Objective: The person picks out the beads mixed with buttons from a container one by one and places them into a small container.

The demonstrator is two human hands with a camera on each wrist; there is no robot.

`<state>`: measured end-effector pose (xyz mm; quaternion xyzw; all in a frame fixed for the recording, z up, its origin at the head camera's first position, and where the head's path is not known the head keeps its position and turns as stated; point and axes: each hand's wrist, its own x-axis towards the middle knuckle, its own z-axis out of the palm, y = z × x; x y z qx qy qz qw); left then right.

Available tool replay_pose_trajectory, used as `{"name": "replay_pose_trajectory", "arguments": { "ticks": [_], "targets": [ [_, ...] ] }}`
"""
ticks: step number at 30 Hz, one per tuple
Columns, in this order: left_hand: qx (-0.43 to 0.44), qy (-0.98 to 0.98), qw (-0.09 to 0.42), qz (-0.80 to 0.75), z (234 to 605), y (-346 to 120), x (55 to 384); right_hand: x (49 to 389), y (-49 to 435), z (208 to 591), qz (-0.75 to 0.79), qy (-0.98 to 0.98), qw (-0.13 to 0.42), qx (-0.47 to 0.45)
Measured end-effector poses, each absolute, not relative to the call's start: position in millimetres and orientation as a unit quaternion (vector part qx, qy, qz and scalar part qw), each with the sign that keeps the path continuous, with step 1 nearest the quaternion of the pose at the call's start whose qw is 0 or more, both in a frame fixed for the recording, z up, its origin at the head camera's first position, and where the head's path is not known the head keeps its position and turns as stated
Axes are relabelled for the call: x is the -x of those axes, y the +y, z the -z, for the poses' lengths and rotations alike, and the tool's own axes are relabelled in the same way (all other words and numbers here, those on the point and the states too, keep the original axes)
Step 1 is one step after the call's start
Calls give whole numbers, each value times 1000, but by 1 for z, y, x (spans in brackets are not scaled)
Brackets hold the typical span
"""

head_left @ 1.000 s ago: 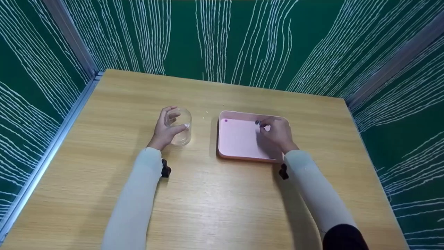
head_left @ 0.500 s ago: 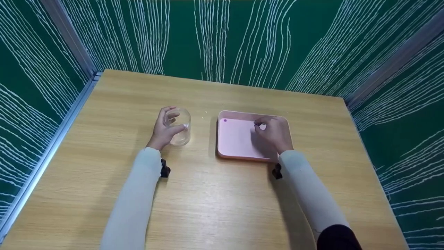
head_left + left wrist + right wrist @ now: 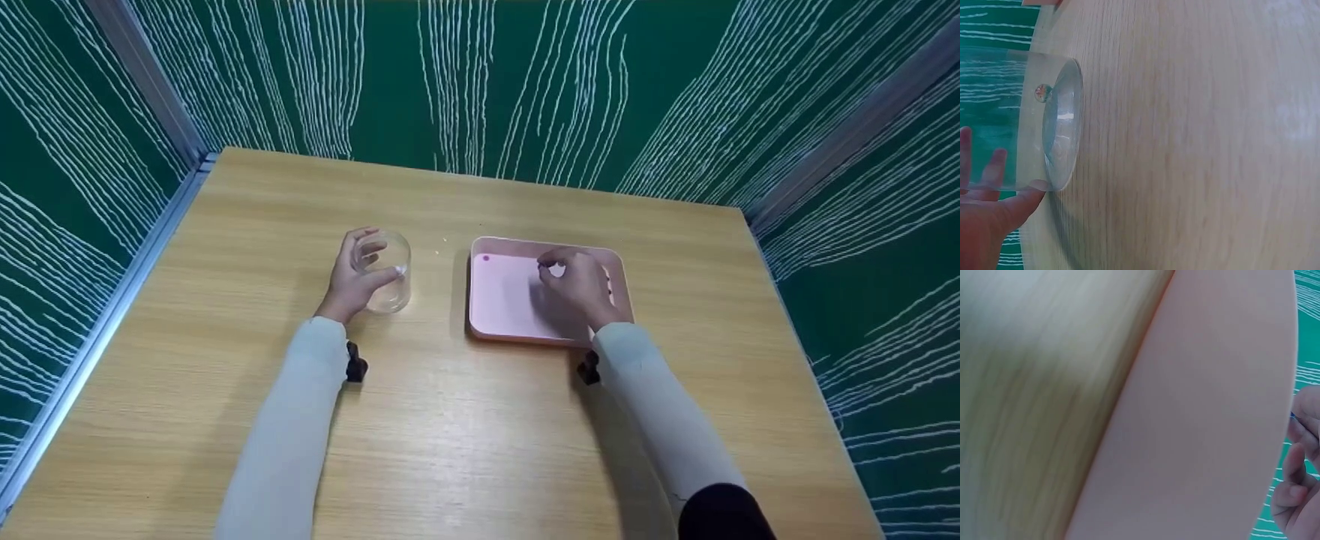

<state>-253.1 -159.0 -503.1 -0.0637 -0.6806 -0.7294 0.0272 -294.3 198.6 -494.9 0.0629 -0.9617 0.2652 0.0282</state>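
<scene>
My left hand (image 3: 352,281) grips a clear cup (image 3: 394,300) standing on the table, thumb on the near side and fingers round the far side. Inside that cup, near its base, a glass marble (image 3: 1043,93) shows in the left wrist view. My right hand (image 3: 583,285) is over the pink tray (image 3: 499,307), thumb and forefinger tips pinched together. A speck of blue (image 3: 1292,414) shows between those fingertips in the right wrist view; most of the small thing is hidden. A small purple dot (image 3: 486,258) lies at the tray's far left corner.
Along the tray's right side, small dark spots (image 3: 609,291) show beside my right hand. Tiny white specks (image 3: 445,240) lie on the wooden table (image 3: 450,420) between cup and tray. Green walls (image 3: 675,45) with white lines enclose the table's back and sides.
My right hand has moved left across the tray, fingertips pinched. The dark marble seen by its fingertips a second ago no longer shows there. My left hand and the cup stay put.
</scene>
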Motion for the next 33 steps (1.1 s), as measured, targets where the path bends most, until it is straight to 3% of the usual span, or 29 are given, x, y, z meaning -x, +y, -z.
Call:
{"name": "replay_pose_trajectory", "arguments": {
  "ticks": [16, 24, 33],
  "targets": [
    [52, -676, 20, 734, 492, -157, 245, 295, 173, 491, -291, -954, 27, -70],
    [64, -673, 17, 736, 492, -157, 245, 293, 161, 487, -286, -948, 67, -119],
    [55, -682, 24, 729, 491, -157, 244, 291, 152, 483, -295, -949, 41, -99]
  ]
}}
